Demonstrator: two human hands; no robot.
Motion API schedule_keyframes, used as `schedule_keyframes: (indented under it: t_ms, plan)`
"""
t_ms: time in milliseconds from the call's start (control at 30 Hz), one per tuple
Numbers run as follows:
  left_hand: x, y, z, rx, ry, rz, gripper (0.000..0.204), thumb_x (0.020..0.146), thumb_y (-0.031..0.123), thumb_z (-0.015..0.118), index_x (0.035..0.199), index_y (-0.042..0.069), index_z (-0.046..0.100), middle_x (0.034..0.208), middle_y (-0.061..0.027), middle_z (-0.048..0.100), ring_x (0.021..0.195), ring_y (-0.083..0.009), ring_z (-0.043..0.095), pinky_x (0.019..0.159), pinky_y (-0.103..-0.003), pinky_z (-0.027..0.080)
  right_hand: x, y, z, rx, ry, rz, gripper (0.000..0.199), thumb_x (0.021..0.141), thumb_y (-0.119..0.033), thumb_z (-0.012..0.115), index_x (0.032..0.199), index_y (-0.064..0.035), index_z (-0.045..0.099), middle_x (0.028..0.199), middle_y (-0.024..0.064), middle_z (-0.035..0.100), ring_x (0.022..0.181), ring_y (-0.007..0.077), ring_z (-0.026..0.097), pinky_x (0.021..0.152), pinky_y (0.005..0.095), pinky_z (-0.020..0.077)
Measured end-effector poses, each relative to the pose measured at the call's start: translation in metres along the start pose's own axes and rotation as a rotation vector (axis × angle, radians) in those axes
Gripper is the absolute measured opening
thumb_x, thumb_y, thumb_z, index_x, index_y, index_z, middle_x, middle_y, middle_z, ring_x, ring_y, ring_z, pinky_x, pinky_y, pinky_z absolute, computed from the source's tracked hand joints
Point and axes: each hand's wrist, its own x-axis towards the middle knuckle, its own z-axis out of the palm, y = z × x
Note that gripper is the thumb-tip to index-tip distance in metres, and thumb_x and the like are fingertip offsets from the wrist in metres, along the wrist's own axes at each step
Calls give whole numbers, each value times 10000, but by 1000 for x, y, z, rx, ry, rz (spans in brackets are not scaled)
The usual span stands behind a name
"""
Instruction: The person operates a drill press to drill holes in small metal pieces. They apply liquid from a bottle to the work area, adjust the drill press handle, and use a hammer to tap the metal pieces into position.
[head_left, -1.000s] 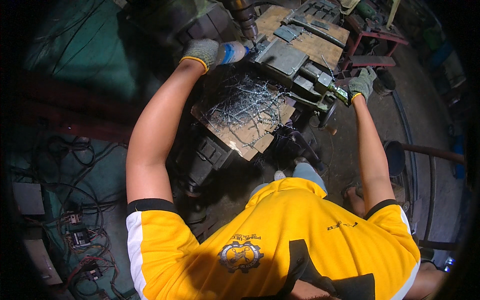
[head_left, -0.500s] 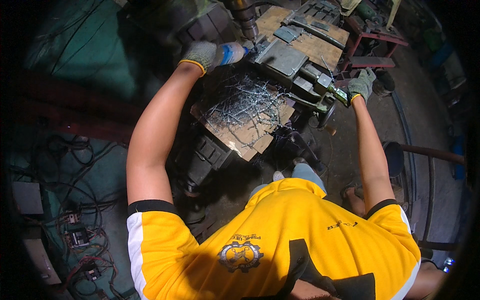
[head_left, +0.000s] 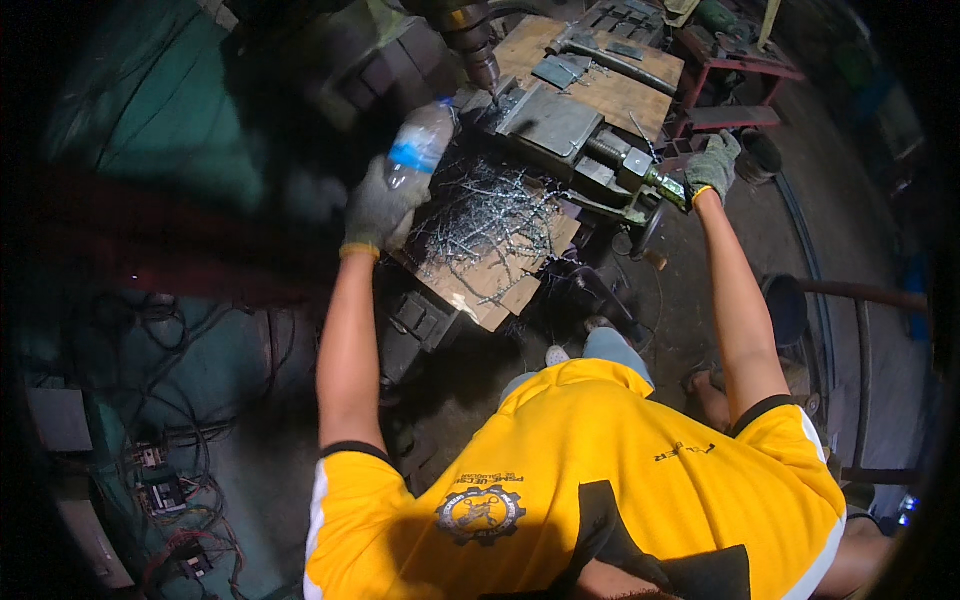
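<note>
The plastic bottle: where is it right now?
In the head view, upper left of centre: the plastic bottle is in the gloved left hand, beside the drill chuck, above the metal shavings.

Both arms stretch far forward from yellow sleeves, bare along the forearms. The gloved left hand (head_left: 378, 208) is curled closed, thumb side up, on the left. The gloved right hand (head_left: 712, 166) is clenched, farther right.

Metalworking shop: drill press (head_left: 468, 35) over a machine vise (head_left: 560, 135), heap of curled steel swarf (head_left: 490, 215) on a wooden board (head_left: 500, 295), tangled wiring (head_left: 170, 480) (left, near the floor), grimy concrete floor (head_left: 700, 250).
</note>
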Motion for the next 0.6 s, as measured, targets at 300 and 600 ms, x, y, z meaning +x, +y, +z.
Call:
schedule_keyframes:
  t_ms: [300,600]
  plan:
    - [-160,-90,36,-194,804,-519,943,592,329,927,1293,-74,441,1188,-206,602,1054,-293,612,952,-411,485,3,4,1,237,59,-31,448,828,-127,554,1274,-80,557,1407,135,444,1281,345,473,1053,366,406]
    - [-257,-134,108,-105,928,-750,897,616,403,915,1278,-46,509,1170,-195,635,1056,-316,628,953,-424,494,9,13,4,-271,4,-188,539,783,-120,567,1320,-74,545,1426,166,419,1351,323,396,1113,350,344]
